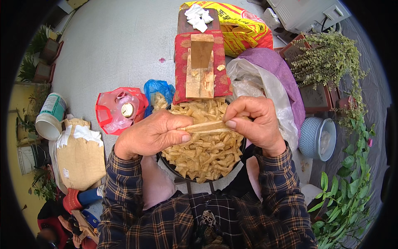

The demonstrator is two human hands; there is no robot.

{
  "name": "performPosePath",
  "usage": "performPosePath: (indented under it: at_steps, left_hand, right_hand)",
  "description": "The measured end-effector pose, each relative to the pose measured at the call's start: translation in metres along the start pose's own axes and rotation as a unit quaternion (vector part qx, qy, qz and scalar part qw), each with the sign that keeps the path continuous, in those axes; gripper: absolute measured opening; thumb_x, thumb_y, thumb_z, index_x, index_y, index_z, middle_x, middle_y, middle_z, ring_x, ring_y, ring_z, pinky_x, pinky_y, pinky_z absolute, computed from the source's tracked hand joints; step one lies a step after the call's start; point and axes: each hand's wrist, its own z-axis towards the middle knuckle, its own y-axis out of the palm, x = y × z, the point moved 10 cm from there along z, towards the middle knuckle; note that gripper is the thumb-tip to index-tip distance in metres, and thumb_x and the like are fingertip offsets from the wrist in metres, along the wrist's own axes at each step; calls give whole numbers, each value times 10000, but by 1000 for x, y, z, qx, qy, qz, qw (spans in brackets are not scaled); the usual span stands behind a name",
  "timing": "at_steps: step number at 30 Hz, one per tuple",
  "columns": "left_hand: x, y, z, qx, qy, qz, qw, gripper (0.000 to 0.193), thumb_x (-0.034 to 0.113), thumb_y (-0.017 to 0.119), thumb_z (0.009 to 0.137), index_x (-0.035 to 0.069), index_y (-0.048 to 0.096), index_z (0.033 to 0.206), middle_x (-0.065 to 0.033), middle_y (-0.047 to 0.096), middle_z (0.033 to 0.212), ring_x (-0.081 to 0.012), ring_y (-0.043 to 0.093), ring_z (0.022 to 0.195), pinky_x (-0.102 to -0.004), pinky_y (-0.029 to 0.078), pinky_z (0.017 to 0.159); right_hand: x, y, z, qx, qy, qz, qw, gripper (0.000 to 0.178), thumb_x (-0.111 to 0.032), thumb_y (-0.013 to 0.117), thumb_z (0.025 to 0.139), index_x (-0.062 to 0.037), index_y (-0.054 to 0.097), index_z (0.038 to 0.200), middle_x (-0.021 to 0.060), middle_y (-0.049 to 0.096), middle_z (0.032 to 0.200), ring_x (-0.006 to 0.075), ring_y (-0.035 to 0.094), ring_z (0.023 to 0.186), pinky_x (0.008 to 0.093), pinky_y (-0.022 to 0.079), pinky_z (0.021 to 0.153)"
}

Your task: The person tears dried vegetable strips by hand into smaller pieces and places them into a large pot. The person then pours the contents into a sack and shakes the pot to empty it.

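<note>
A flat, tan, fibrous strip is stretched level between my two hands, above a dark round basin. My left hand pinches its left end between thumb and fingers. At the other end, my right hand grips it with thumb and forefinger, the other fingers curled. Heaped in the basin are many short folded tan pieces of similar look. Just beyond the basin stands a wooden block fixture, an upright block on a flat board, set on a red patterned cloth. A small tan scrap lies beside the board.
To the left are a red plastic bag, a blue bag and a flattened cardboard piece. Beyond the fixture, crumpled white tissue lies on a stool. A yellow sack, a purple-and-white sack, a blue basket and potted plants stand right.
</note>
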Motion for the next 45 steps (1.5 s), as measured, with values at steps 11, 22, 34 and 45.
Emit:
performPosePath:
  at_steps: [11,22,34,45]
  left_hand:
    - [-30,-5,31,166,-46,-190,966,253,271,503,930,34,556,860,75,391,677,-45,350,619,-222,332,526]
    - [-3,-17,30,213,99,-188,954,693,532,472,858,-12,414,1284,-134,493,1220,-219,461,1140,-339,362,957]
    - [-18,-30,32,158,267,-587,748,329,366,323,979,89,458,866,-49,477,791,-237,536,948,-391,445,829]
    - [12,-31,14,400,116,72,906,390,206,660,781,14,461,1056,-94,583,848,-179,601,805,-307,481,751]
  right_hand:
    - [17,-1,23,-40,-9,468,883,305,-139,512,881,45,523,1123,78,575,898,123,528,790,242,435,746]
    - [42,42,8,-91,163,358,915,260,-271,458,945,-27,533,896,29,555,670,88,538,527,206,458,498]
    - [70,86,3,-165,239,377,879,245,-259,463,937,-35,491,842,-14,449,582,58,409,430,184,373,399]
    - [47,-2,29,186,-38,360,913,340,-300,297,975,-44,493,866,42,473,867,124,425,825,285,376,808]
